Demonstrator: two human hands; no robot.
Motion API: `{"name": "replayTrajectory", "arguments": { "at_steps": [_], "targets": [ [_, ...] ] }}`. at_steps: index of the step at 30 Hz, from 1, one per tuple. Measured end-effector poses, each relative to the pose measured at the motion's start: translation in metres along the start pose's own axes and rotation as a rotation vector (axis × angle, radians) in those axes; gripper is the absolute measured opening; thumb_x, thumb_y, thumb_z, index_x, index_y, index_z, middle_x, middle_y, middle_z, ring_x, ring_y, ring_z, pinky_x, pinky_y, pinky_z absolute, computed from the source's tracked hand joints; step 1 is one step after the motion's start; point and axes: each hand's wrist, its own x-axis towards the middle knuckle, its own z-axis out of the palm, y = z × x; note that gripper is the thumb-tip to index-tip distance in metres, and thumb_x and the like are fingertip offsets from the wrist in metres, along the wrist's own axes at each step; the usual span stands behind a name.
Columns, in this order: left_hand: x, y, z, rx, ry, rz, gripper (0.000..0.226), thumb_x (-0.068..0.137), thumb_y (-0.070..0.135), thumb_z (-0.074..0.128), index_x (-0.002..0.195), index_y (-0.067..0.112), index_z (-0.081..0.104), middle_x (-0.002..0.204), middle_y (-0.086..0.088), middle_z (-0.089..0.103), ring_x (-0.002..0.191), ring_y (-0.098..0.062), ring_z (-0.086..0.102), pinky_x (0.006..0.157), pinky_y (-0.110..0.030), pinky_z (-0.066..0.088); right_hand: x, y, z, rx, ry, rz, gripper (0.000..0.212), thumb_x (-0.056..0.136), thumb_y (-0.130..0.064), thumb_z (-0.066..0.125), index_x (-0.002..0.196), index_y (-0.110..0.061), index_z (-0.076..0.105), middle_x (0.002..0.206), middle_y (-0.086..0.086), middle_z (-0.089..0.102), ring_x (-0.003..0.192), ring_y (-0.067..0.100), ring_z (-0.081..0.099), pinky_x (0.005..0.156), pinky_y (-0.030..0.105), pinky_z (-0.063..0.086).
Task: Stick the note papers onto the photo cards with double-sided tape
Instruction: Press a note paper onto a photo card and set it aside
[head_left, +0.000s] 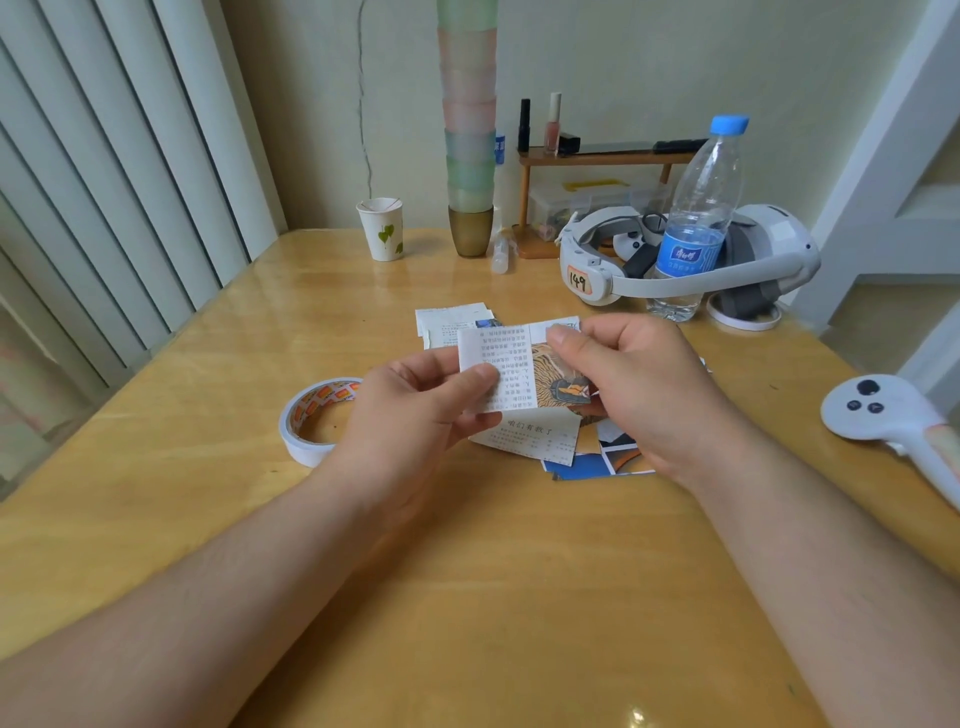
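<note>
Wood desk (182, 467): glossy yellow-brown top that carries everything below, with white vertical blinds along its left side.
Tape roll (318, 418): white double-sided tape with an orange-printed inner liner, lying flat on the desk just left of the left hand, partly hidden by it.
Paper cup (382, 228): white with green leaves, upright at the back of the desk.
Cup stack (469, 130): tall column of pastel tumblers on a gold one, right of the paper cup, against the wall.
Left hand (415, 410): raised above the desk, thumb and curled fingers pinching the lower left corner of the note paper.
Note paper (493, 364): white slip with printed text, held between both hands, overlapping the left part of the photo card.
Photo card (558, 384): tiger-striped picture behind the slip, held up with it.
Right hand (634, 384): thumb and forefinger pinching the top right edge of the paper and card.
Loose pile (561, 447): more printed slips and blue and orange cards lying on the desk under the hands; another small stack lies just behind them.
Water bottle (698, 218): clear, blue cap, standing inside the white headset (769, 270) band.
Controller (883, 410): white, at the desk's right edge.
</note>
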Motion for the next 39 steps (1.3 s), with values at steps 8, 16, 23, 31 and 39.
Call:
{"name": "replayTrajectory", "arguments": {
  "at_steps": [8,16,23,31,39],
  "targets": [
    [0.008,-0.001,-0.005,-0.016,0.146,0.003,0.013,0.102,0.002,0.061,0.109,0.007,0.071,0.108,-0.009,0.080,0.101,-0.025,0.078,0.076,-0.027,0.062,0.015,0.027,-0.018,-0.821,-0.029,-0.054,0.026,0.098,-0.049,0.061,0.104,-0.028,0.074,0.089,-0.004,0.059,0.086,0.015,0.058,0.070,0.031,0.046],
    [0.013,0.000,-0.009,-0.053,0.175,0.015,0.015,0.103,0.003,0.059,0.113,0.009,0.070,0.107,-0.008,0.081,0.099,-0.021,0.077,0.086,-0.033,0.060,0.019,0.039,-0.012,-0.883,-0.116,0.013,0.044,0.078,-0.060,0.082,0.115,-0.039,0.069,0.107,-0.015,0.052,0.106,0.013,0.057,0.092,0.037,0.051],
    [0.013,0.000,-0.010,-0.053,0.152,0.031,0.015,0.103,0.002,0.058,0.110,0.009,0.070,0.109,-0.009,0.080,0.101,-0.022,0.077,0.084,-0.031,0.061,0.017,0.042,-0.009,-0.647,-0.041,0.059,0.035,0.077,-0.036,0.090,0.105,-0.033,0.069,0.089,-0.007,0.068,0.075,0.012,0.065,0.055,0.025,0.045],
    [0.013,0.000,-0.010,-0.061,0.129,0.027,0.015,0.104,0.002,0.058,0.113,0.007,0.069,0.107,-0.008,0.081,0.096,-0.019,0.078,0.078,-0.026,0.061,0.016,0.034,-0.020,-0.592,-0.016,0.085,0.023,0.084,-0.027,0.087,0.097,-0.032,0.069,0.095,-0.003,0.070,0.076,0.015,0.073,0.051,0.030,0.060],
    [0.012,-0.001,-0.011,-0.046,0.126,0.019,0.014,0.104,0.004,0.059,0.112,0.007,0.069,0.113,-0.010,0.079,0.103,-0.021,0.076,0.086,-0.032,0.061,0.014,0.020,-0.041,-0.646,-0.030,0.074,0.010,0.092,-0.028,0.077,0.083,-0.029,0.073,0.083,-0.006,0.073,0.082,0.014,0.069,0.069,0.033,0.054]
  ]
}}
